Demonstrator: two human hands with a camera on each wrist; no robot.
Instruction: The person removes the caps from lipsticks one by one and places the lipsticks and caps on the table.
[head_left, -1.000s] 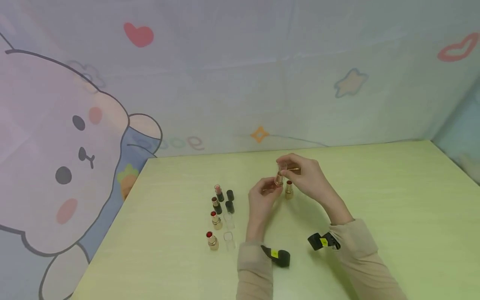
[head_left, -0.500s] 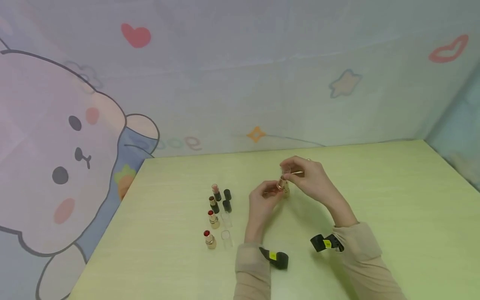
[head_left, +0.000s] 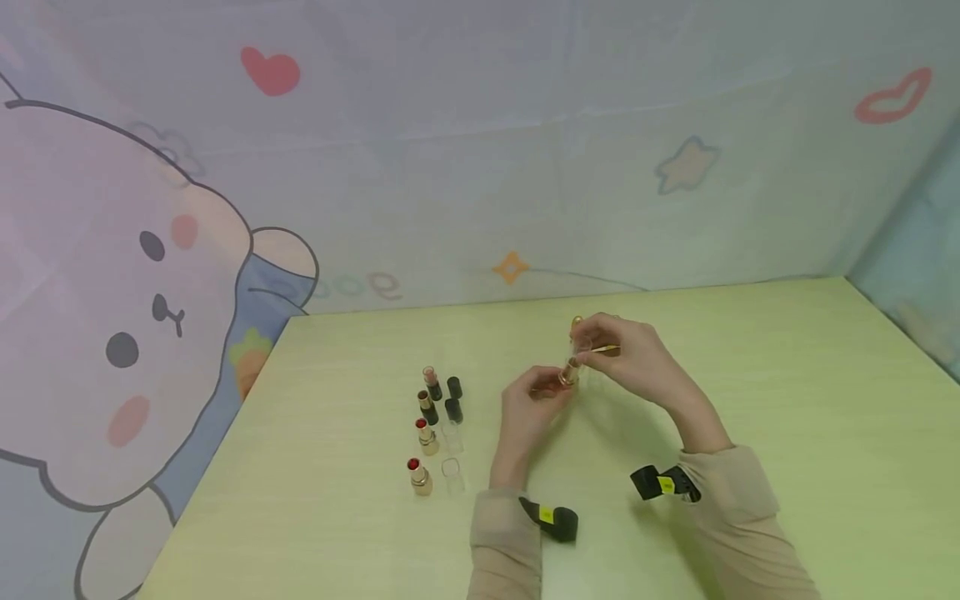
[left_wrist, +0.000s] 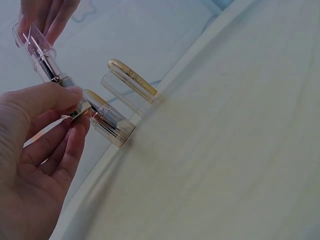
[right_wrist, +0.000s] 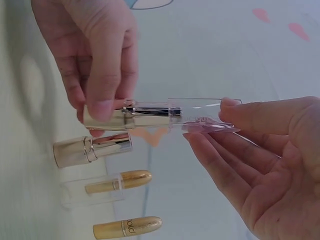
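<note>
My left hand (head_left: 527, 408) pinches the gold base of a lipstick (right_wrist: 150, 116) between thumb and fingers, above the table. My right hand (head_left: 636, 367) pinches the far end of a clear cap (right_wrist: 202, 109), whose open end overlaps the top of that lipstick in the right wrist view. Just below the hands, another gold-based lipstick (right_wrist: 73, 151) stands upright without a cap. Beside it stands an upright clear cap (left_wrist: 125, 90). Two round-tipped gold tubes stand there as well; the outer gold tube (right_wrist: 127, 228) is clear of the cap in the right wrist view.
To the left on the yellow-green table (head_left: 787, 417), several uncapped lipsticks stand in a column, the nearest a red lipstick (head_left: 420, 477). Beside them are a black cap (head_left: 453, 410), another black one, and clear caps (head_left: 453, 477). A printed cloth (head_left: 450, 167) hangs behind the table.
Both hands have shifted slightly right and down with the lipstick and clear cap. The standing lipstick beside them is now hidden in the head view, and a gold tip shows behind my right hand.
</note>
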